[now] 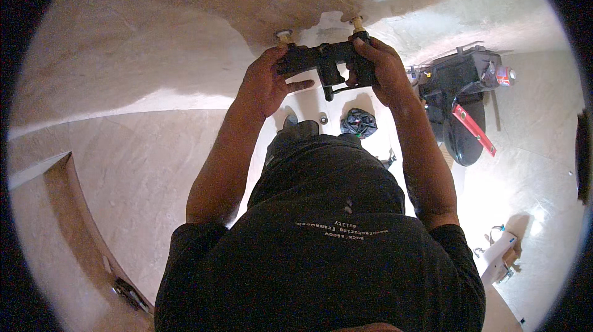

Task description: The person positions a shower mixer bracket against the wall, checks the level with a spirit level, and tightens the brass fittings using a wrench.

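Both hands hold a black wall-mounted mixer tap [330,55] up at the wall, one at each end. My left hand [264,82] has its thumb over the tap's left end, and one finger sticks out below. Around the right end, my right hand [384,69] is closed, its thumb on top. Two brass-coloured pipe fittings, a left one [284,36] and a right one [357,24], come out of the wall just behind the tap. Whether the tap is joined to them I cannot tell.
To the right stands a black toilet [464,128] with a red spirit level [474,130] across its lid. A bottle [505,76] lies on the cistern [460,71]. A black plastic bag [358,123] is on the floor by my feet. A doorway [86,208] opens at left.
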Demonstrator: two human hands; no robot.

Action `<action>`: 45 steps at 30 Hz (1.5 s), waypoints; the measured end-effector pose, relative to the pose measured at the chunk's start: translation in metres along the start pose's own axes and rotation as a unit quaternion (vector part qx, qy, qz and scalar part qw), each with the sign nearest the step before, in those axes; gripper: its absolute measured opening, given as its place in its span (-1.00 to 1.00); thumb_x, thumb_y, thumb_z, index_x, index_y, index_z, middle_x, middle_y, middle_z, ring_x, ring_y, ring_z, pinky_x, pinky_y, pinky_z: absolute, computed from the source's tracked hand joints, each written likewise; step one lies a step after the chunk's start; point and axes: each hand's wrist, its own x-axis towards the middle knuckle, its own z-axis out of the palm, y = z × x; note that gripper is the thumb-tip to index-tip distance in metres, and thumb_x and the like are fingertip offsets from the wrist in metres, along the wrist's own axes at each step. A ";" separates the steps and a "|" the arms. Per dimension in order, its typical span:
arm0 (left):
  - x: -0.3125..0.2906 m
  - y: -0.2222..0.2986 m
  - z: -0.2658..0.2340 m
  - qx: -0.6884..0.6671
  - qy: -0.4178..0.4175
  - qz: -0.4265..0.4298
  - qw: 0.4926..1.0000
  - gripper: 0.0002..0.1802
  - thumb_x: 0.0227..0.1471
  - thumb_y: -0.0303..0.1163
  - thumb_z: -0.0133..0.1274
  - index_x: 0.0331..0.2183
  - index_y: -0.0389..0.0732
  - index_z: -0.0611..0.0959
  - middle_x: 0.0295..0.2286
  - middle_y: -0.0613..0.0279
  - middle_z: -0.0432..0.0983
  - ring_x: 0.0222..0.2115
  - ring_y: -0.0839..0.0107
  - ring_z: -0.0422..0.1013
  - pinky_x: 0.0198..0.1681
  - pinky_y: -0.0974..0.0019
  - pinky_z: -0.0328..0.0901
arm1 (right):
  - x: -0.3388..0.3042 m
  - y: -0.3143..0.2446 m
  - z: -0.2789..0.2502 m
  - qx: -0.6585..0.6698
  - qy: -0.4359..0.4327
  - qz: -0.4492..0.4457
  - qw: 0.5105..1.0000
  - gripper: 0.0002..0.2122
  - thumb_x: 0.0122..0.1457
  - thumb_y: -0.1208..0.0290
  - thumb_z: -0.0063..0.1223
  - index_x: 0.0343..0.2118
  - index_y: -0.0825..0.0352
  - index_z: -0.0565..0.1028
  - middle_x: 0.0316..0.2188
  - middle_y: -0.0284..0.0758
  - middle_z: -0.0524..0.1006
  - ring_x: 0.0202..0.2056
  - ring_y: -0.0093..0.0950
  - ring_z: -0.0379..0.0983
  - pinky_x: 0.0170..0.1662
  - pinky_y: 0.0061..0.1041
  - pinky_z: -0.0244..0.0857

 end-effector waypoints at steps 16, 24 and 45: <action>0.000 -0.011 0.022 0.041 0.111 0.052 0.992 -0.73 0.17 -0.32 0.12 -0.19 -0.32 0.58 -0.29 0.05 0.56 -0.19 0.17 0.55 -0.10 -0.08 0.54 | 0.003 0.006 -0.005 -0.008 -0.007 -0.030 0.999 -0.67 0.35 0.28 0.02 0.00 0.47 0.43 -0.42 -0.25 0.50 -0.54 -0.47 0.49 -0.49 -0.46 0.53; 0.000 -0.013 0.027 0.044 0.075 0.075 0.993 -0.78 0.20 -0.34 0.06 -0.20 -0.29 0.54 -0.28 0.09 0.53 -0.17 0.21 0.51 -0.05 -0.10 0.50 | 0.000 0.000 -0.004 -0.003 -0.021 -0.016 1.000 -0.65 0.34 0.26 0.03 0.01 0.47 0.44 -0.41 -0.24 0.52 -0.53 -0.47 0.51 -0.45 -0.46 0.53; -0.005 -0.032 0.013 0.240 0.039 0.148 0.959 -0.70 0.16 -0.49 0.14 -0.07 -0.30 0.50 -0.12 0.09 0.53 -0.08 0.22 0.50 0.02 0.12 0.50 | 0.002 0.011 -0.010 0.043 -0.006 -0.025 0.999 -0.63 0.35 0.31 -0.03 0.03 0.55 0.37 -0.41 -0.14 0.53 -0.48 -0.39 0.54 -0.47 -0.42 0.53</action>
